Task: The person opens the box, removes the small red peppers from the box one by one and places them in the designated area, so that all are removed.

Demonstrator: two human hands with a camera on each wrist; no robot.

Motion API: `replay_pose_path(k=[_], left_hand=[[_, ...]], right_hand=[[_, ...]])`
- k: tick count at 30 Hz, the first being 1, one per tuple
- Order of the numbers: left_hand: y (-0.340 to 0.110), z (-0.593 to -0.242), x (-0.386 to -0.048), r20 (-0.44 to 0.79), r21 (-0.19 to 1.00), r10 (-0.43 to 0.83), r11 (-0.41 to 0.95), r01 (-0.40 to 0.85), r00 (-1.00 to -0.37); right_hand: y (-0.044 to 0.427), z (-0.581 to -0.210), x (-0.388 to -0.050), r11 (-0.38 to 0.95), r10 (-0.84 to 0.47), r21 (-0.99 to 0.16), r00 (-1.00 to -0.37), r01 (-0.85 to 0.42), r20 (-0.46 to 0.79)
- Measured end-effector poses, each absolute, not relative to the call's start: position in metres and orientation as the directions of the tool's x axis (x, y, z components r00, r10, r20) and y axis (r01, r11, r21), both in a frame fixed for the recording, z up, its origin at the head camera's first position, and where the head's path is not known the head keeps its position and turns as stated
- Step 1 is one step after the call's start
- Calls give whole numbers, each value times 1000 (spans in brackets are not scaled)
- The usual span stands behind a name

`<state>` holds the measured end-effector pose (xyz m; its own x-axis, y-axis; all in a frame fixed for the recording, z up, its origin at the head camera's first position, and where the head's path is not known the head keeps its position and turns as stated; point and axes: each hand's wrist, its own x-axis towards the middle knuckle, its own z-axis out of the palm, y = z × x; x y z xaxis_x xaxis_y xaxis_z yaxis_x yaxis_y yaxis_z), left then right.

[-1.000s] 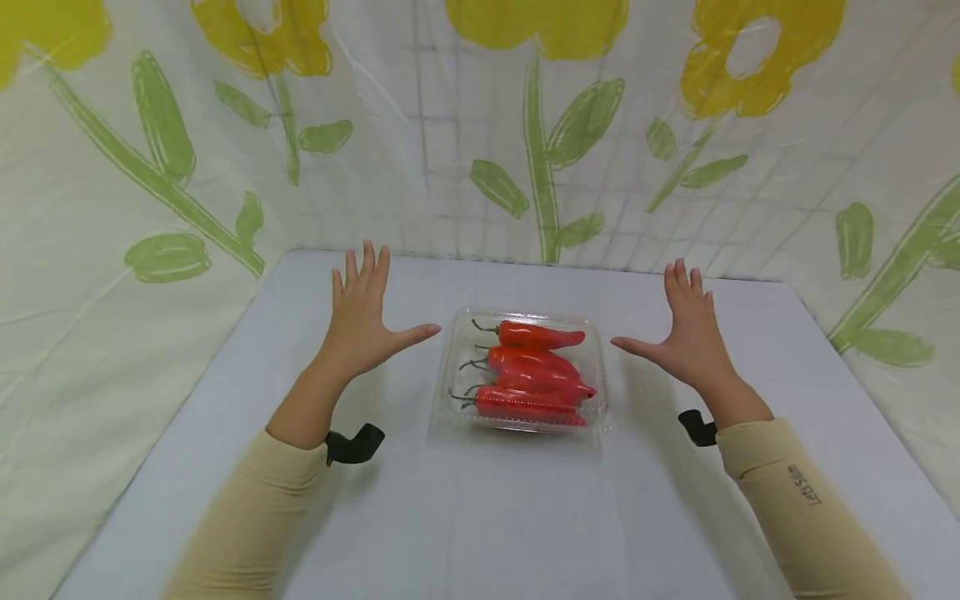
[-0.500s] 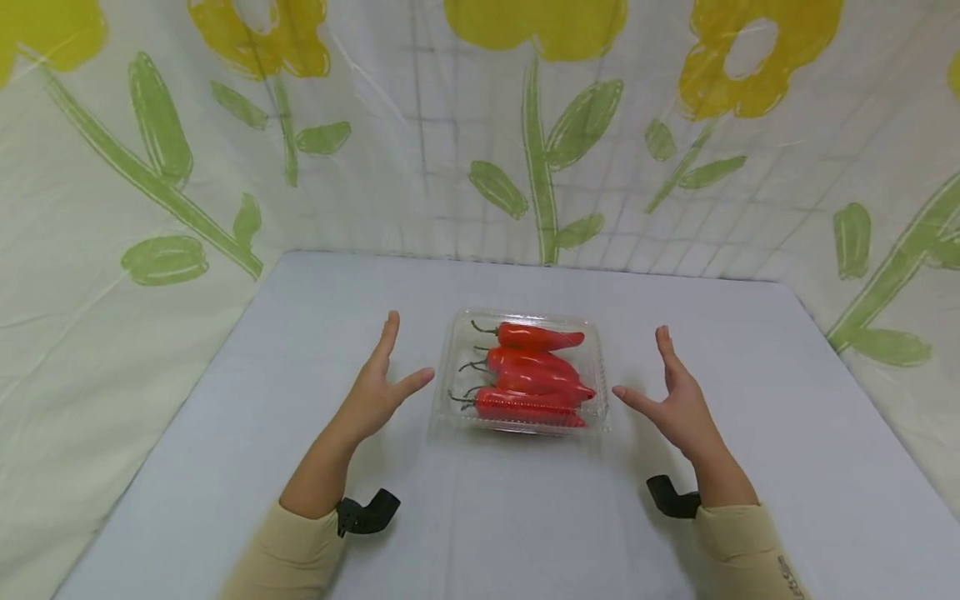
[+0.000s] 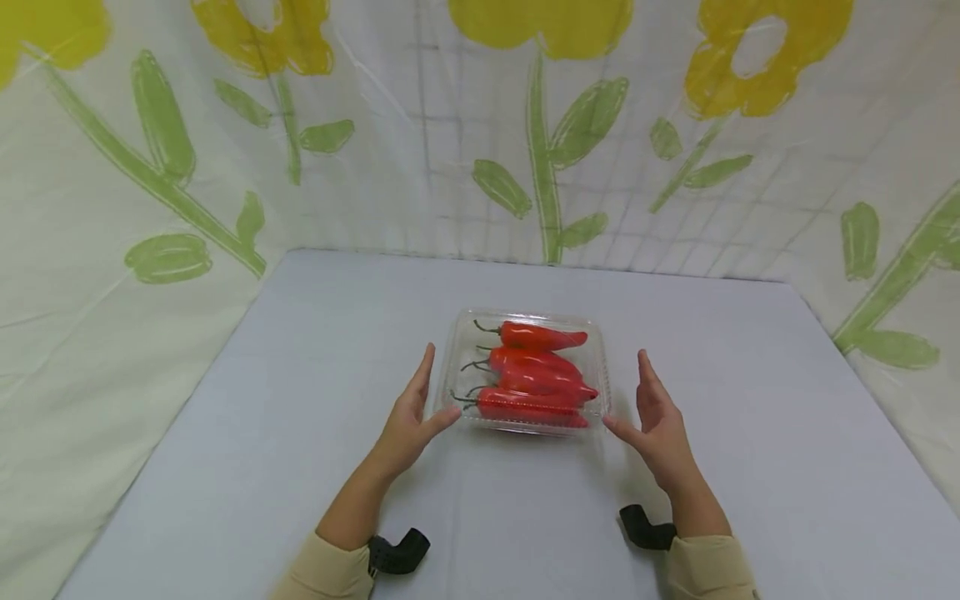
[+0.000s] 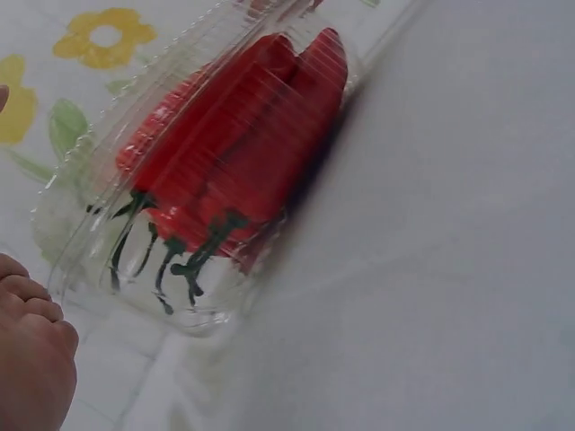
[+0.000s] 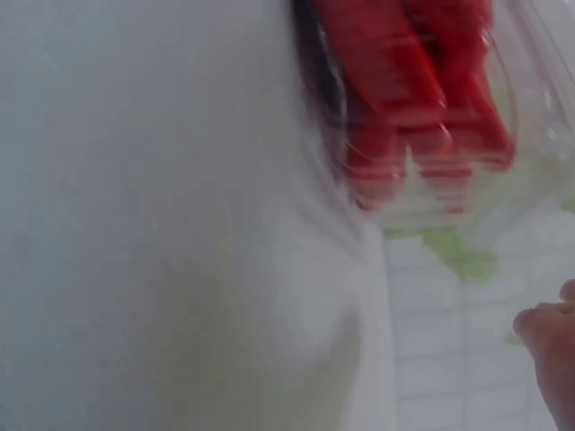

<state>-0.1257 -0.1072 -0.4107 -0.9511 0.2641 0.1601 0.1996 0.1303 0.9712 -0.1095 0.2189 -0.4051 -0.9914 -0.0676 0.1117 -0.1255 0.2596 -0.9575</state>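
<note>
A clear plastic box [image 3: 465, 333] holding several red peppers [image 3: 536, 383] with green stems rests on the table, its lid closed. Close by its left side is my left hand [image 3: 405, 429], fingers straight and thumb at the near left corner; whether it touches is unclear. My right hand [image 3: 662, 433] stands at the right side, thumb by the near right corner, the other fingers pointing up and away from the box. In the left wrist view, the box [image 4: 207, 314] shows its stem end; in the right wrist view, the peppers [image 5: 386, 81] are blurred.
The white table [image 3: 510, 517] stretches out around the box. Behind it hangs a pale curtain [image 3: 375, 200] printed with yellow flowers and green leaves. A black wrist mount [image 3: 400, 552] is on the left wrist, another [image 3: 645, 527] on the right.
Both hands have come down toward the near side of the table and inward, closer to the box's two sides. The box and peppers have stayed in place.
</note>
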Motion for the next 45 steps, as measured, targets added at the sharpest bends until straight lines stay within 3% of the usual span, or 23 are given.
replay_pose_path(k=[13,18,36,45], left_hand=[[-97,-430,-121,150,980,268,89,180,-952],[-97,-431,-121,156,974,254,119,191,-955],[-95,-438,-124,159,973,313,112,203,-936],[-97,-441,-123,211,963,343,89,256,-915]], right_hand=[[202,-428,-111,246,-249,-948,-959,-200,138],[200,-434,-113,265,-247,-938,-956,-222,156],[199,-443,-110,48,-243,-964,-939,-263,244],[203,-440,-109,92,-282,-964,-935,-249,214]])
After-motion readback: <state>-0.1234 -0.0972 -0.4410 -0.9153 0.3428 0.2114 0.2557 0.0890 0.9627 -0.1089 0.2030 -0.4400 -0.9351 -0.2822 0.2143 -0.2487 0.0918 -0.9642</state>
